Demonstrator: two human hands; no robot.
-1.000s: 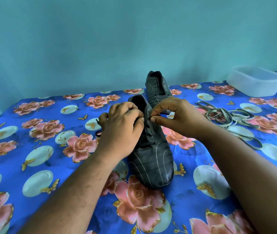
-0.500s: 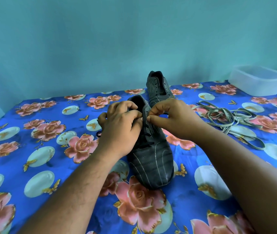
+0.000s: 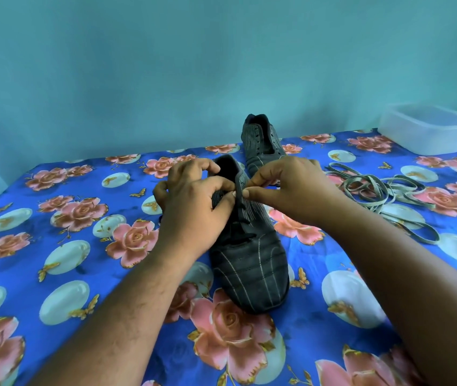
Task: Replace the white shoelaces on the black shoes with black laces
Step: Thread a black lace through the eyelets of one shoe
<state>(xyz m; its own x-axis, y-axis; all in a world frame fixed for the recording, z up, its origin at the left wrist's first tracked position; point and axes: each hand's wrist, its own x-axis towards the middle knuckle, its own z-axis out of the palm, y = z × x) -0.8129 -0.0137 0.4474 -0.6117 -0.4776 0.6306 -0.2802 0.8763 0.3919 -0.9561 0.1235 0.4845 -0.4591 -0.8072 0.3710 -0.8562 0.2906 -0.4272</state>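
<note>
Near black shoe (image 3: 247,263): toe toward the viewer, on the floral blue cloth (image 3: 54,246) of the desk; black lace (image 3: 240,236) threaded through its lower eyelets. Left hand (image 3: 194,210): grip curled round the shoe's left eyelet flap. Right hand (image 3: 291,188): thumb and forefinger pressed together at the right flap, pinching something too small to identify. Second black shoe (image 3: 260,143): just behind, unlaced. White laces (image 3: 383,193): loose heap to the right. Clear plastic tub (image 3: 428,129): far right corner.
</note>
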